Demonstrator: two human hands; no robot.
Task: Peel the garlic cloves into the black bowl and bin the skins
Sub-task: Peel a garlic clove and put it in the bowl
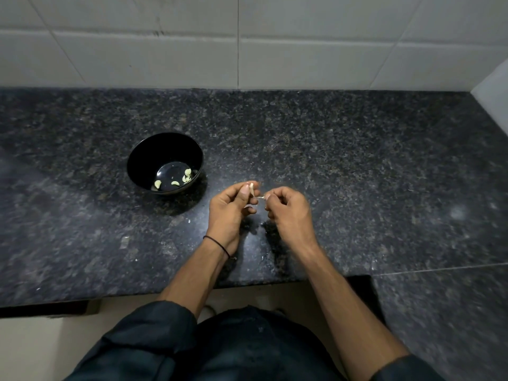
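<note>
A black bowl (143, 158) stands on the dark granite counter (357, 166), left of centre, with several peeled pale garlic cloves (175, 183) lying in its bottom. Just right of the bowl, my left hand (231, 207) pinches a garlic clove (251, 188) between thumb and fingers. My right hand (288, 213) is close beside it, its fingertips pinching a thin strip of skin (260, 198) that stretches from the clove. Both hands hover a little above the counter.
A white tiled wall (247, 50) runs along the back of the counter, and another wall closes the right corner. Small skin flecks (189, 221) lie on the counter near my hands. The counter's front edge sits just below my wrists.
</note>
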